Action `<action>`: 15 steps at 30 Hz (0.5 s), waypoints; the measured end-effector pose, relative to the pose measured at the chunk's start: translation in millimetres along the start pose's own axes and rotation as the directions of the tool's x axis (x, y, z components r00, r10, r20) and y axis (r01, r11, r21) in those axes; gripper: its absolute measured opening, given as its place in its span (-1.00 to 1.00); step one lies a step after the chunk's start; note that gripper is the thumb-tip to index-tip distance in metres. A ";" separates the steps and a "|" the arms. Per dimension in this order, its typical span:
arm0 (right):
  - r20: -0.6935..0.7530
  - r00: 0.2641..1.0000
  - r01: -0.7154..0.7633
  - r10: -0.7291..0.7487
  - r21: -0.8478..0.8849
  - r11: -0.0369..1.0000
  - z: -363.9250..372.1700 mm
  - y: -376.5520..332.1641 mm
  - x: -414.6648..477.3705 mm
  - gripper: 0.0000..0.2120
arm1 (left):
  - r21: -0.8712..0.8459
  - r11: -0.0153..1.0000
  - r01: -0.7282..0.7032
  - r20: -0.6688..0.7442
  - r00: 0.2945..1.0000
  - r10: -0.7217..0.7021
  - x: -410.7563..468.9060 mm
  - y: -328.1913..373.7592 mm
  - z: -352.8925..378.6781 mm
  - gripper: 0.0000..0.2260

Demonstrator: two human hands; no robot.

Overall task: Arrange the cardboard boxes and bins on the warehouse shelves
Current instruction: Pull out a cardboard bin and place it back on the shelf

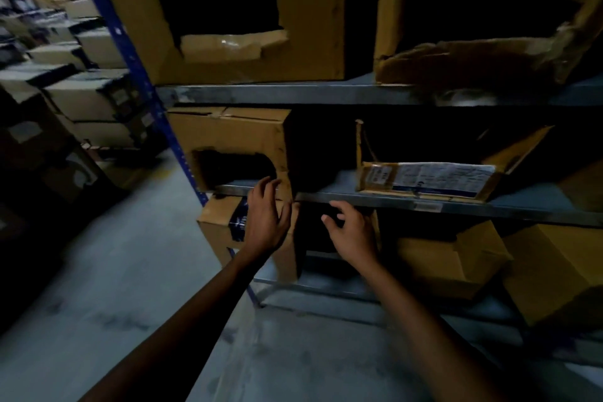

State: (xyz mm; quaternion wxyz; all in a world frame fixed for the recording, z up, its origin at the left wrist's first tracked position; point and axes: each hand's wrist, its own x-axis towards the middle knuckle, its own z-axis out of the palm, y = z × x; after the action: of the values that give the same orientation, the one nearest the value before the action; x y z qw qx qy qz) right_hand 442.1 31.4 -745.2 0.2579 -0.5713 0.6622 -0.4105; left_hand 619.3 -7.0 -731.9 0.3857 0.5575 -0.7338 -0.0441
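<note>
Lower cardboard box (215,233) sits beneath the middle shelf beam (424,202), centre-left of the frame, with its edges creased. Left hand (266,215) is spread wide in front of it and holds nothing. Right hand (350,232), fingers loosely bent, is empty near the box's right edge. Judged light but soft-walled: worn card is likely to buckle, so take hold low on both side walls. Contents cannot be made out in the dim light

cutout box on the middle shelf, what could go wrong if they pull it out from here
The cutout box has a worn, creased corner by the left hand; it might rip if pulled there. The right hand is just below the metal shelf edge and could scrape it when lifting.
</note>
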 end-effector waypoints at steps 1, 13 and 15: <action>0.004 1.000 -0.001 0.001 -0.014 1.000 10.8 -7.9 -0.2 -0.65 | -0.005 1.000 0.021 -0.017 1.000 -0.021 2.1 -12.3 -9.3 -0.61; -0.048 0.998 -0.032 0.033 0.022 0.999 102.3 -95.1 2.0 -0.52 | -0.052 0.990 0.128 -0.046 0.990 -0.130 26.1 -115.1 -87.2 -0.62; -0.063 0.997 -0.040 0.041 0.016 0.999 105.2 -104.9 8.6 -0.49 | -0.084 0.985 0.151 -0.053 0.986 -0.156 35.1 -121.6 -91.1 -0.62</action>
State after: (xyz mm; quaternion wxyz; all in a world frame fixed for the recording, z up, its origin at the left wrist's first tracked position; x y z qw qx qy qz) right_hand 582.7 -4.2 -711.9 0.2492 -0.5425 0.6784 -0.4282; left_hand 767.9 -49.2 -710.3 0.4248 0.5975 -0.6746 -0.0861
